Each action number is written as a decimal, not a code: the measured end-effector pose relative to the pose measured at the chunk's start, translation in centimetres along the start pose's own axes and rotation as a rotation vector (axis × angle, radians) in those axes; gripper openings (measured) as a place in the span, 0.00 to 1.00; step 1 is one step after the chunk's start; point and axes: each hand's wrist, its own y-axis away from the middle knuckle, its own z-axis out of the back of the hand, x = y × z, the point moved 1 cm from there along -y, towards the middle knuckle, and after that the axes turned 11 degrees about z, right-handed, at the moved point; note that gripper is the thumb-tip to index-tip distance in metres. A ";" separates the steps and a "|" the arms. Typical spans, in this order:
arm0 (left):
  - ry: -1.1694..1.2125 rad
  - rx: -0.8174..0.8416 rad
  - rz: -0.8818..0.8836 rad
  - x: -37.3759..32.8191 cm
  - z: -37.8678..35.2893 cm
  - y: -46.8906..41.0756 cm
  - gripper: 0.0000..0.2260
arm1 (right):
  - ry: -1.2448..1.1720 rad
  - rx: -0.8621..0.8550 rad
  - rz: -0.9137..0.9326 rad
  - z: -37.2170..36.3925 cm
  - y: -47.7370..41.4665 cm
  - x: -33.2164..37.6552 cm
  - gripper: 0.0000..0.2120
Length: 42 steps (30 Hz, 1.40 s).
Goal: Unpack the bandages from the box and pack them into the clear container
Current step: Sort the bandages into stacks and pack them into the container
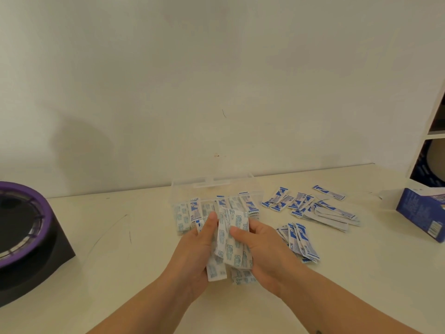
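1. Over the worktop, my left hand and right hand both grip one bundle of bandages.
2. Just beyond it stands the clear container, bandages inside.
3. Right of it lie loose bandages, then the box.

White bandages with blue print; dark blue box

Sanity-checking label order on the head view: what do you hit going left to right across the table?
Purple-rimmed device → left hand → bandage bundle → right hand → loose bandages → blue box. Clear container skipped: it sits behind the hands.
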 end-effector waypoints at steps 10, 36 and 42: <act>0.165 -0.075 0.027 0.1 0.5 -0.5 0.11 | 0.022 0.089 -0.020 0.0 0.3 0.3 0.11; 0.283 -0.003 -0.073 -1.7 -0.2 0.0 0.18 | 0.443 0.114 0.010 -0.3 -1.2 1.3 0.16; 0.245 -0.072 -0.099 -2.0 0.7 -0.5 0.16 | 0.329 0.047 -0.042 1.1 -2.0 1.8 0.18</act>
